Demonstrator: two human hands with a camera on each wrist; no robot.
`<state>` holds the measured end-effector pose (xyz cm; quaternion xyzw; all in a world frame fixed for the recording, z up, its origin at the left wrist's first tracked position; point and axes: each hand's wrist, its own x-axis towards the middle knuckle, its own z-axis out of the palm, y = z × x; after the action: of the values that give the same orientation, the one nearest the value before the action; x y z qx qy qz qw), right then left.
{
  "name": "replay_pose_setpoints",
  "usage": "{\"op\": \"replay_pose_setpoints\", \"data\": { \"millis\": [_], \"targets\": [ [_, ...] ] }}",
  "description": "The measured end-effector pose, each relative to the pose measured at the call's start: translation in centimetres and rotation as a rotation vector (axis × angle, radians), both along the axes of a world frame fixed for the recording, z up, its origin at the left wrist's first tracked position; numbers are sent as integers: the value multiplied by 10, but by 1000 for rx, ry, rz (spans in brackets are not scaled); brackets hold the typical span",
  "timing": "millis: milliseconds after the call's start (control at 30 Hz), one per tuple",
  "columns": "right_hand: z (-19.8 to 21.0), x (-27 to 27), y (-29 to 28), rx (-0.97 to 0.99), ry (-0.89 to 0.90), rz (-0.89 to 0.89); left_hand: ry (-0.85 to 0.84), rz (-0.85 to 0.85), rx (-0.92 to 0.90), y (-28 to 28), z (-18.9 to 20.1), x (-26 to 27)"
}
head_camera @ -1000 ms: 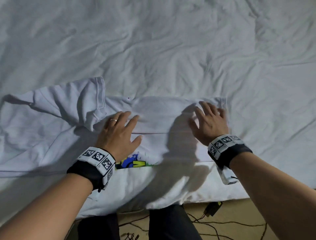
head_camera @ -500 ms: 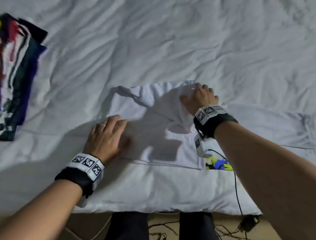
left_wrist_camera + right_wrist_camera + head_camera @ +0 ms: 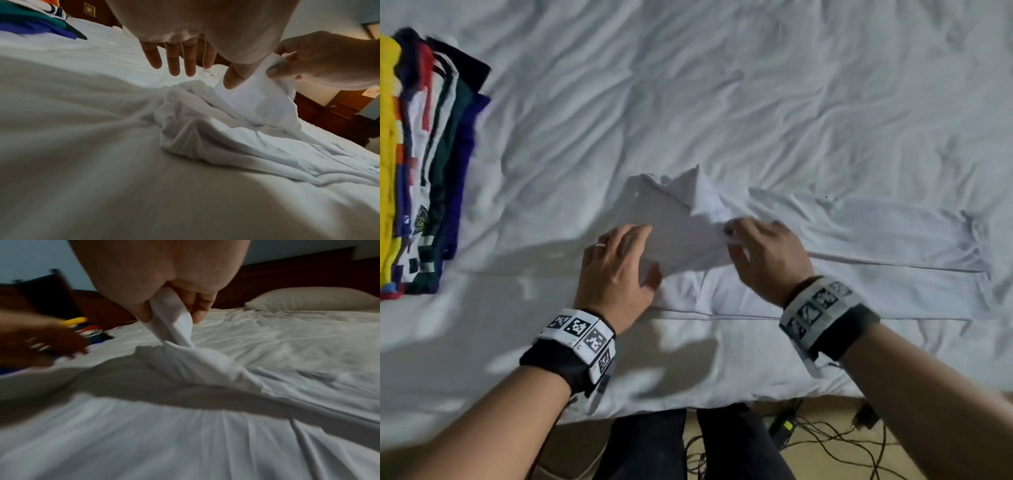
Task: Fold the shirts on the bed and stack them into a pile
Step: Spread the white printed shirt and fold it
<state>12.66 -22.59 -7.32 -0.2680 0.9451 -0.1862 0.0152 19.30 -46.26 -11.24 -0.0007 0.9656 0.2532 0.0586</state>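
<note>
A white shirt (image 3: 859, 246) lies stretched across the white bed (image 3: 756, 102), from the middle to the right. My right hand (image 3: 756, 246) pinches a fold of cloth at its left end and holds it a little above the shirt (image 3: 195, 363); the right wrist view shows the cloth caught between thumb and fingers (image 3: 197, 311). My left hand (image 3: 619, 260) lies beside it with fingers straight, over the shirt's left edge. In the left wrist view those fingers (image 3: 174, 65) hover just above the bunched shirt (image 3: 205, 129).
A pile of folded coloured shirts (image 3: 424, 164) lies at the far left of the bed. The bed's near edge (image 3: 688, 407) is at my legs, with cables and a charger (image 3: 825, 442) on the floor. A pillow (image 3: 312, 298) lies far off by the dark headboard.
Both hands left the shirt's right part and moved to its left end. My right hand took hold of the raised fold and has drawn it toward me; my left hand stays flat.
</note>
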Motion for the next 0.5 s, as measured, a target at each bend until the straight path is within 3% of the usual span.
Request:
{"op": "replay_pose_setpoints", "data": {
  "millis": [100,200,333,500],
  "targets": [
    [-19,57,4,111,-111,144,40,-66,-28,2,0,13],
    [-33,95,12,121,-208,159,116,-250,-69,12,-5,29],
    [-39,96,29,126,-178,37,52,-473,-214,29,-15,42],
    [-45,88,57,335,-255,-9,75,-521,-266,54,-21,40]
  ]
}}
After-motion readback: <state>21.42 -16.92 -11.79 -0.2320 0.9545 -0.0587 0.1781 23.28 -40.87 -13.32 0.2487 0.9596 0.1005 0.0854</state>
